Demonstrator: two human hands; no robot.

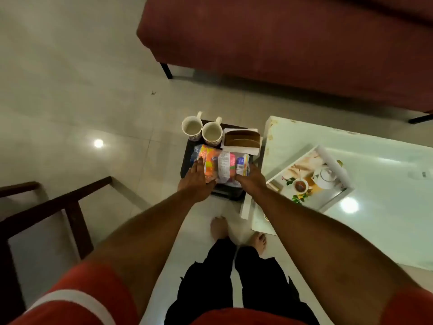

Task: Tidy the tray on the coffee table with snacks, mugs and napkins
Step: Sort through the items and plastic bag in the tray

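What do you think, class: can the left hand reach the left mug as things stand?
Probably yes. The left hand lies flat against the snack packets, holding nothing, and the left mug stands just beyond, with nothing over it.

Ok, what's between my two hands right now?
In the head view, the snack packets fill the gap. The left hand lies flat against the orange one, and the right hand grips the end of the white and pink one.
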